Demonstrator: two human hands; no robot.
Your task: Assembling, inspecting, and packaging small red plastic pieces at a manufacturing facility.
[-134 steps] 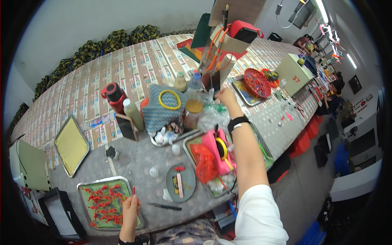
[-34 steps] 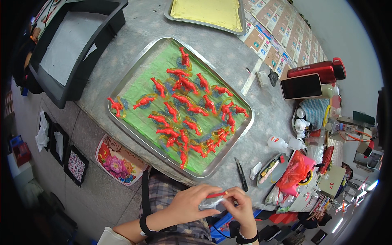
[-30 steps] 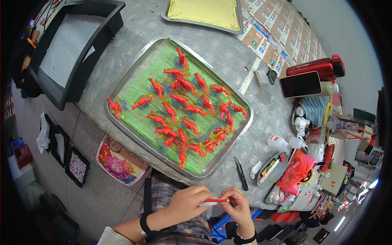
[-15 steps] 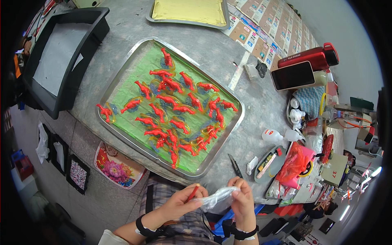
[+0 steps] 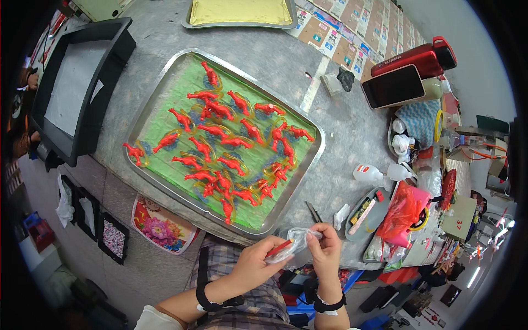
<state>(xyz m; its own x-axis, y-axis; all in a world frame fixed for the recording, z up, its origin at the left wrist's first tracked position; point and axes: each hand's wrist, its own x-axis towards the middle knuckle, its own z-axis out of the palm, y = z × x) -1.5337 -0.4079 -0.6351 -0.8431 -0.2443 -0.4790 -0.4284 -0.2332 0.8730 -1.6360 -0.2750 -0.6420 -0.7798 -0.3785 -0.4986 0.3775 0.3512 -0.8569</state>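
In my left hand (image 5: 257, 259) are a thin red stick (image 5: 279, 247) with a pale end and one side of a crumpled clear plastic bag (image 5: 297, 242). My right hand (image 5: 326, 246) pinches the bag's other side. Both hands are at the table's near edge, just below a metal tray (image 5: 273, 226). Lined with green, that tray carries several small red animal-shaped figures (image 5: 220, 110) with clear yellow and blue parts. A dark-handled knife (image 5: 314, 213) lies beyond my right hand, beside a crumpled white tissue (image 5: 341, 216).
A black bin (image 5: 113, 71) stands at the left and a yellow-lined tray (image 5: 242, 25) at the back. To the right are a phone (image 5: 392, 87), a red flask (image 5: 410, 59), white bottles (image 5: 367, 173), an oval grey dish (image 5: 380, 212) and a red plastic bag (image 5: 404, 206).
My hands have come closer together and risen toward the tray. The plastic bag, stretched between them before, is now bunched up. The view has shifted slightly.
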